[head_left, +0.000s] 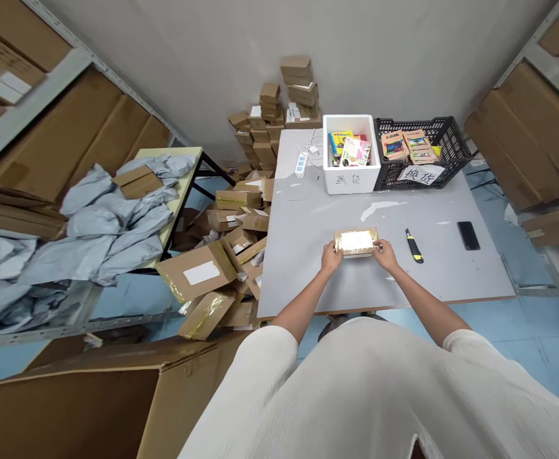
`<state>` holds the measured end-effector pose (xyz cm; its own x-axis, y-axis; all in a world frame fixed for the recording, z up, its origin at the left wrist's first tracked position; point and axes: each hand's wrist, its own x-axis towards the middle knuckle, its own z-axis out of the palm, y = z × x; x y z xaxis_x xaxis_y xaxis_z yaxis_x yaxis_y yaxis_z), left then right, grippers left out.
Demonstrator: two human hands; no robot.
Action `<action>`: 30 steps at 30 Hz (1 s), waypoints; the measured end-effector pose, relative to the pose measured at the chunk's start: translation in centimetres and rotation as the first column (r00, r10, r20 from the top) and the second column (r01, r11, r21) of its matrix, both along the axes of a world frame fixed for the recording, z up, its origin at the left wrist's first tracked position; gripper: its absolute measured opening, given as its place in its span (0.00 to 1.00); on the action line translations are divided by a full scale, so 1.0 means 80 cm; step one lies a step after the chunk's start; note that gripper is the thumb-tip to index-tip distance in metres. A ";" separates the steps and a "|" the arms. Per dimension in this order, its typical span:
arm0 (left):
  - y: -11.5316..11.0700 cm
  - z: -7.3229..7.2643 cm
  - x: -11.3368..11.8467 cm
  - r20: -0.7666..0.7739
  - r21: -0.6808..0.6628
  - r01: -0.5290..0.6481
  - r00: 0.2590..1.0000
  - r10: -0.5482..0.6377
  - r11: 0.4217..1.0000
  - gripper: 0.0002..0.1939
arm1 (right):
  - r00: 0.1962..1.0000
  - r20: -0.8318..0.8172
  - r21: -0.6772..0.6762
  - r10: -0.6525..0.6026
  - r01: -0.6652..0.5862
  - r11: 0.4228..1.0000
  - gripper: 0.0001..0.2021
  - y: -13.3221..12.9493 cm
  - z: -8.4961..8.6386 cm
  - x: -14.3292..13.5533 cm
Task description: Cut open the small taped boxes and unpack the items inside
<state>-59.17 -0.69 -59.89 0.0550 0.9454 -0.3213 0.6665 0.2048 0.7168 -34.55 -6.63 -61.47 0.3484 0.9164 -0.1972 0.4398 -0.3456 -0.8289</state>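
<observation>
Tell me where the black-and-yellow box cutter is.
In the head view, the box cutter lies on the gray table, between the person's right hand and the black phone farther right.

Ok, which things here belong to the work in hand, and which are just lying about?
In the work:
- small taped box, left hand and right hand holding its ends
- probably the cutter, unheld
- possibly the white bin and black crate

Seemingly lying about:
- phone
- power strip
</observation>
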 end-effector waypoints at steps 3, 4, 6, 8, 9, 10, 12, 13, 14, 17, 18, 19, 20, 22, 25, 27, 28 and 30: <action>-0.003 -0.003 0.015 0.019 -0.001 0.024 1.000 -0.024 1.000 0.23 | 0.999 -0.041 0.002 -0.035 0.035 0.999 0.17 -0.011 -0.005 0.023; -0.003 -0.004 0.018 0.020 0.002 0.025 0.999 -0.026 1.000 0.24 | 0.996 -0.069 0.001 -0.049 0.049 0.999 0.17 -0.014 -0.007 0.032; -0.006 -0.005 0.024 0.010 0.004 0.012 1.000 -0.012 1.000 0.25 | 0.990 -0.107 -0.009 -0.090 0.089 0.996 0.19 -0.019 -0.014 0.053; -0.010 -0.002 0.027 -0.023 0.005 -0.017 1.000 0.017 1.000 0.26 | 0.985 -0.074 -0.045 -0.154 0.151 0.988 0.20 -0.022 -0.020 0.080; -0.012 0.000 0.028 -0.050 0.021 -0.027 0.998 0.029 0.999 0.27 | 0.982 -0.023 -0.075 -0.188 0.186 0.980 0.21 -0.023 -0.023 0.095; -0.016 0.003 0.029 -0.082 0.052 -0.028 0.996 0.033 0.998 0.27 | 0.977 0.039 -0.119 -0.209 0.212 0.970 0.21 -0.023 -0.027 0.111; -0.024 0.011 0.032 -0.150 0.145 0.016 0.989 0.006 0.989 0.24 | 0.958 0.189 -0.208 -0.217 0.255 0.944 0.22 -0.023 -0.034 0.144; -0.029 0.016 0.034 -0.180 0.185 0.061 0.983 -0.027 0.981 0.22 | 0.946 0.253 -0.253 -0.202 0.266 0.930 0.22 -0.023 -0.038 0.159; -0.034 0.020 0.037 -0.206 0.211 0.114 0.976 -0.070 0.971 0.21 | 0.937 0.299 -0.296 -0.180 0.271 0.916 0.22 -0.022 -0.042 0.173; -0.052 0.030 0.045 -0.270 0.208 0.253 0.943 -0.193 0.945 0.22 | 0.923 0.374 -0.365 -0.092 0.237 0.900 0.25 -0.019 -0.058 0.203; -0.058 0.031 0.047 -0.291 0.196 0.282 0.931 -0.219 0.939 0.23 | 0.920 0.387 -0.369 -0.066 0.220 0.903 0.25 -0.018 -0.064 0.209; -0.063 0.032 0.049 -0.310 0.185 0.302 0.921 -0.236 0.935 0.25 | 0.917 0.397 -0.369 -0.044 0.203 0.907 0.25 -0.017 -0.070 0.213; -0.067 0.031 0.049 -0.323 0.180 0.318 0.913 -0.249 0.931 0.27 | 0.914 0.405 -0.367 -0.024 0.187 0.911 0.26 -0.017 -0.075 0.216; -0.074 0.029 0.048 -0.327 0.187 0.339 0.907 -0.267 0.922 0.30 | 0.906 0.423 -0.359 0.010 0.157 0.920 0.26 -0.018 -0.085 0.219; -0.081 0.025 0.044 -0.317 0.205 0.357 0.905 -0.283 0.911 0.32 | 0.892 0.450 -0.367 0.054 0.130 0.921 0.25 -0.019 -0.093 0.220; -0.082 0.023 0.041 -0.327 0.193 0.368 0.898 -0.294 0.910 0.34 | 0.888 0.455 -0.381 0.068 0.125 0.916 0.25 -0.020 -0.094 0.220; -0.083 0.023 0.040 -0.333 0.183 0.373 0.894 -0.300 0.909 0.34 | 0.891 0.450 -0.386 0.064 0.129 0.913 0.25 -0.020 -0.093 0.220; -0.082 0.023 0.039 -0.340 0.172 0.379 0.889 -0.306 0.909 0.34 | 0.906 0.424 -0.387 0.021 0.160 0.908 0.27 -0.020 -0.088 0.220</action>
<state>-56.06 -7.27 -58.03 0.3250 0.9332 -0.1531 0.8542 -0.2202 0.4710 -16.96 -8.21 -68.53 0.5394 0.7570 -0.3689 0.6687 -0.6513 -0.3587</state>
